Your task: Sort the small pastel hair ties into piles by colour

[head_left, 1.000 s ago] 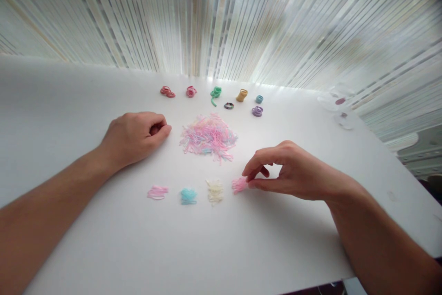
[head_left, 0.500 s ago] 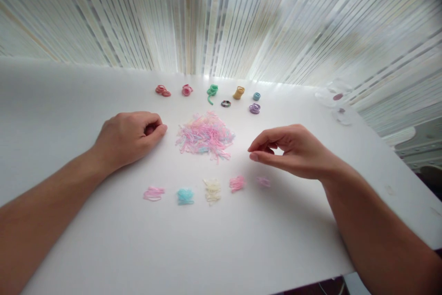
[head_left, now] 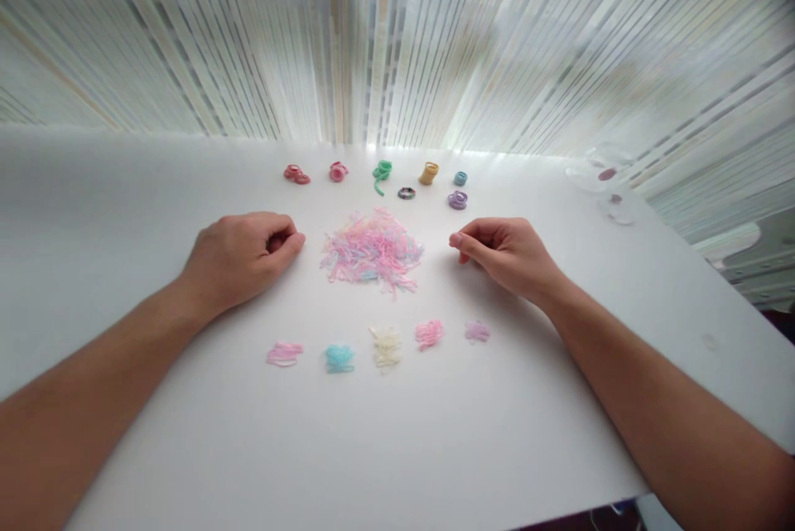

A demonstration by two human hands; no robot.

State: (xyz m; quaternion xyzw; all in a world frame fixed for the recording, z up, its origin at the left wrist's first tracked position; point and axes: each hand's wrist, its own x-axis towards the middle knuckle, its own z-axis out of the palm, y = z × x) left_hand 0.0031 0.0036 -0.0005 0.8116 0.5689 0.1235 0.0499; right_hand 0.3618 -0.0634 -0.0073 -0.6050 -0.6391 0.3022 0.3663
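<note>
A loose heap of pastel bands [head_left: 374,249] lies mid-table. Left of it, my left hand [head_left: 248,258] rests with its fingers curled closed; whatever they hold, if anything, is hidden. To the heap's right, my right hand [head_left: 506,253] has thumb and fingertips pinched together, and nothing can be made out between them. Nearer me is a row of small piles: pink-lilac bands [head_left: 285,353], blue bands [head_left: 339,358], cream bands [head_left: 386,347], pink bands [head_left: 430,334] and lilac bands [head_left: 478,331].
Behind the heap stand coiled bundles: red [head_left: 296,174], pink [head_left: 338,171], green [head_left: 383,171], yellow [head_left: 428,173], blue [head_left: 460,178] and purple [head_left: 458,200], plus a dark beaded ring [head_left: 407,193]. Clear plastic pieces [head_left: 614,208] lie at right, before a striped curtain [head_left: 373,34].
My right hand has turned and moved slightly up and left, its thumb now nearer the other fingertips. The lilac pile looks fuller. The view has shifted slightly.
</note>
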